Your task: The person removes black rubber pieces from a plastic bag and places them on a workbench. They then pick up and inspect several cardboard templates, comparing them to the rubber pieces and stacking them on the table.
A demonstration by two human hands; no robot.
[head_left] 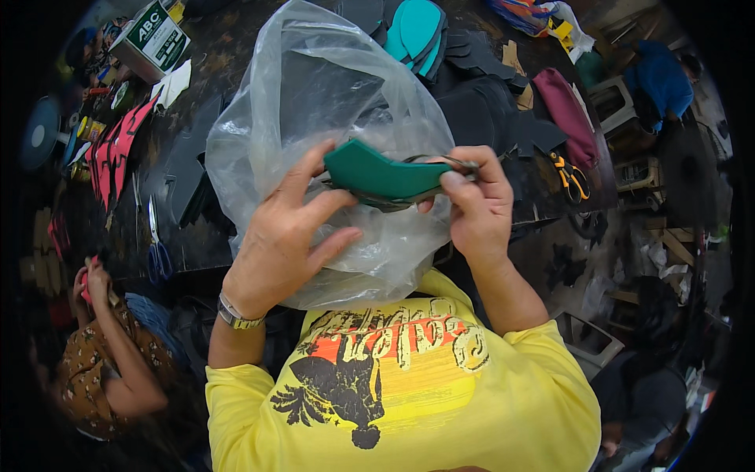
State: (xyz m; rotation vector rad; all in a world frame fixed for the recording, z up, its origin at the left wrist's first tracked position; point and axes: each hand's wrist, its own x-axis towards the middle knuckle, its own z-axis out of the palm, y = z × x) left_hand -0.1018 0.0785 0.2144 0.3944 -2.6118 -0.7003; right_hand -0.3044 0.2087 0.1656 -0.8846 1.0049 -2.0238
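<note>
A clear plastic bag (271,102) lies crumpled at the table's front edge, its lower part hanging toward me. Above it, my right hand (481,206) pinches the right end of a bent green cut piece (385,171) between thumb and fingers. Thin darker layers show along the underside of this piece; how many cannot be told. My left hand (285,236) has its fingers spread, index and middle fingertips at the left end of the green piece, thumb standing apart over the bag. Whether those fingertips press on the piece is unclear.
On the dark table (208,240) are blue-handled scissors (159,256), orange-handled scissors (572,179), a metal can (151,43), red-pink cut material (118,153), teal and dark cut pieces (413,35) and maroon material (565,118). Another person (118,346) works at the left; others are at the right.
</note>
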